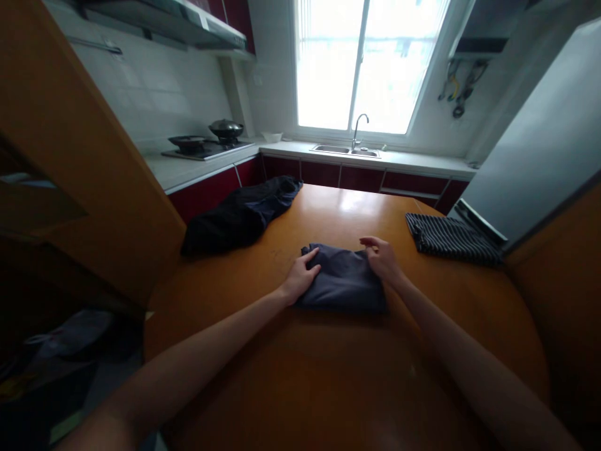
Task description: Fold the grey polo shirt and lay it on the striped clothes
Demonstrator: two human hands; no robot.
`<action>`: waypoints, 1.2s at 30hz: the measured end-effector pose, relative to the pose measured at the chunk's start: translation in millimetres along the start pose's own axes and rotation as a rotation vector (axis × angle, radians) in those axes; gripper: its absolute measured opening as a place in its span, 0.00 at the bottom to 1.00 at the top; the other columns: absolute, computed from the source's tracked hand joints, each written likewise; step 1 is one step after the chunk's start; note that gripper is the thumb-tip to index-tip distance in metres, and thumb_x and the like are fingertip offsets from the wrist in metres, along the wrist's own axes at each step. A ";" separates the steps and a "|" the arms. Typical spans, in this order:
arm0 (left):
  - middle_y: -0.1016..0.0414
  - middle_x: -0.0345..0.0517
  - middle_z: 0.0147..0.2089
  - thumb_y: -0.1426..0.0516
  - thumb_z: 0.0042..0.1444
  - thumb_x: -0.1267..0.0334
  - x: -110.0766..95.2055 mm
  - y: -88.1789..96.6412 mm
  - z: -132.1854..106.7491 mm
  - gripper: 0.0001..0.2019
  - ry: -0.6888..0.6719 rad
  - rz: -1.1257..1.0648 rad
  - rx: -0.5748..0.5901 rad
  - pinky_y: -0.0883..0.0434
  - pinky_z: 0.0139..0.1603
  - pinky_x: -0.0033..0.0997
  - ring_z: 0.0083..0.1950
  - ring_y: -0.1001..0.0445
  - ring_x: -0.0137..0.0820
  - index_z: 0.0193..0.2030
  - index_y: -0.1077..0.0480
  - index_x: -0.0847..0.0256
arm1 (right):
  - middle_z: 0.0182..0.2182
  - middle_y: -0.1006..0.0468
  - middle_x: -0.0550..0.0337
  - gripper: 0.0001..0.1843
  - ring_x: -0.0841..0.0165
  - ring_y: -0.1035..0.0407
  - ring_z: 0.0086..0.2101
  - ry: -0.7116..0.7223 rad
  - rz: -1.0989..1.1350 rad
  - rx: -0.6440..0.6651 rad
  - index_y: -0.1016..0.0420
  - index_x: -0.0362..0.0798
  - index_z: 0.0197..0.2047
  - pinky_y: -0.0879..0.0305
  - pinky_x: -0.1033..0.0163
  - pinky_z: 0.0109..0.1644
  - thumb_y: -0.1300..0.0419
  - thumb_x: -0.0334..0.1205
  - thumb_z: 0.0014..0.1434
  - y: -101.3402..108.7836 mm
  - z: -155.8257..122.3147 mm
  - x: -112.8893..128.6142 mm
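Observation:
A dark blue-grey folded garment [345,282] lies flat on the wooden table in front of me, in a roughly rectangular bundle. My left hand [300,277] rests on its left edge, thumb and fingers apart on the cloth. At the far right corner of the bundle is my right hand [381,260], its fingers loosely bent and pointing left, touching or just over the cloth. The undersides of both hands are hidden. The garment's exact kind cannot be made out in its folded state.
A crumpled black and navy garment [239,213] lies at the table's far left. On the right sits a folded striped cloth [451,238]. The table [282,369] has a rounded edge. Beyond stand a counter with a sink [331,149], a stove with pans [226,129], and a fridge [530,138].

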State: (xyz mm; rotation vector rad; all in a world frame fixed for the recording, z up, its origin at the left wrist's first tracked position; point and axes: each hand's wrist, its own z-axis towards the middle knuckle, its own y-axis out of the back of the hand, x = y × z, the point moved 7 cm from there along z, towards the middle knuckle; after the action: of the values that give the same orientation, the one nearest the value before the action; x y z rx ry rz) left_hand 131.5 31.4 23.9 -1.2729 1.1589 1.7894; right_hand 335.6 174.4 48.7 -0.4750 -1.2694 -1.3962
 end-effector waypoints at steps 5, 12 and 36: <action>0.32 0.53 0.68 0.39 0.57 0.71 8.0 12.4 0.3 0.29 0.082 -0.067 -0.043 0.42 0.74 0.41 0.69 0.33 0.40 0.68 0.32 0.64 | 0.55 0.21 0.48 0.19 0.60 0.29 0.57 0.056 -0.054 0.037 0.19 0.47 0.52 0.40 0.53 0.67 0.45 0.42 0.64 0.1 -5.1 -36.7; 0.33 0.50 0.70 0.40 0.56 0.75 23.7 16.5 1.9 0.34 0.268 -0.218 0.069 0.34 0.69 0.40 0.66 0.29 0.39 0.70 0.35 0.58 | 0.58 0.23 0.46 0.21 0.58 0.33 0.61 0.194 -0.177 0.150 0.21 0.45 0.56 0.43 0.50 0.69 0.46 0.42 0.65 -18.0 -7.5 -41.1; 0.44 0.49 0.76 0.54 0.72 0.53 -31.0 -37.7 -11.0 0.26 -0.572 0.809 0.397 0.53 0.76 0.54 0.78 0.52 0.43 0.73 0.40 0.57 | 0.63 0.28 0.47 0.20 0.56 0.38 0.65 0.155 -0.117 0.211 0.18 0.47 0.54 0.46 0.49 0.71 0.40 0.38 0.60 -31.8 -7.5 -38.7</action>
State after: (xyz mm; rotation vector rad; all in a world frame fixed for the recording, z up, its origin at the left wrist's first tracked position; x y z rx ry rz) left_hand 178.3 36.0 40.9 -0.0005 1.6751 2.0945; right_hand 321.2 178.4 0.3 -0.1475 -1.3165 -1.3497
